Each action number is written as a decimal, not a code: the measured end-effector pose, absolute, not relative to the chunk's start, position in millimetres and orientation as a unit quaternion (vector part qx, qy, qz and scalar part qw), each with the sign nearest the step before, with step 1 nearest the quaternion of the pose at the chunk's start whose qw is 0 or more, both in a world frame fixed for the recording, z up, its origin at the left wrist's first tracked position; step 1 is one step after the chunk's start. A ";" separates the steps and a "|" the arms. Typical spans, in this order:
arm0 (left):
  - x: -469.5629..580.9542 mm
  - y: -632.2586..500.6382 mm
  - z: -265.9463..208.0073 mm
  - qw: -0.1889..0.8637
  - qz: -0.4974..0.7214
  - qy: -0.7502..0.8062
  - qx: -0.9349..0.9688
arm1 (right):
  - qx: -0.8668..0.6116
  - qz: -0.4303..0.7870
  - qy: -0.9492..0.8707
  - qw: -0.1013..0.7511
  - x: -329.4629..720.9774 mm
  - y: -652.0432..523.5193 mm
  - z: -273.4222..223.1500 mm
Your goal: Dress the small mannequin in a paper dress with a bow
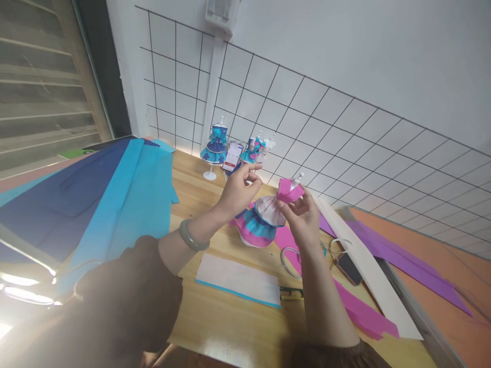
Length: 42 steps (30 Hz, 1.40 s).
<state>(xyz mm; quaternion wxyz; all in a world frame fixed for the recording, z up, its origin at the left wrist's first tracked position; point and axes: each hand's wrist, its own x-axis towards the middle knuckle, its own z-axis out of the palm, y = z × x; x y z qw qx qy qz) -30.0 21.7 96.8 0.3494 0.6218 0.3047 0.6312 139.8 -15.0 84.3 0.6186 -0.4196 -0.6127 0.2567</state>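
Small pink, whitish and turquoise tiered dress (258, 225) on a white dress form (298, 179), tilted over the wooden desk (215, 327)

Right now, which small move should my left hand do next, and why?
Perhaps bring the left hand to the pink bodice of the small dress: the right hand supports it around the waist, while the left hovers beside it, seemingly not touching.

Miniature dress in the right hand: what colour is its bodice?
Bright pink bodice, shown in the head view.
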 end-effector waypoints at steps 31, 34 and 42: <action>-24.8 67.6 -15.2 0.211 0.309 0.579 0.724 | -0.441 0.141 -0.504 0.729 179.4 -22.0 112.9; -21.9 68.5 -24.7 0.217 0.344 0.570 0.714 | -0.440 0.136 -0.506 0.730 181.3 -22.1 112.8; -25.3 81.5 -31.3 0.301 0.413 0.549 0.661 | -0.439 0.179 -0.507 0.720 179.4 -16.6 106.5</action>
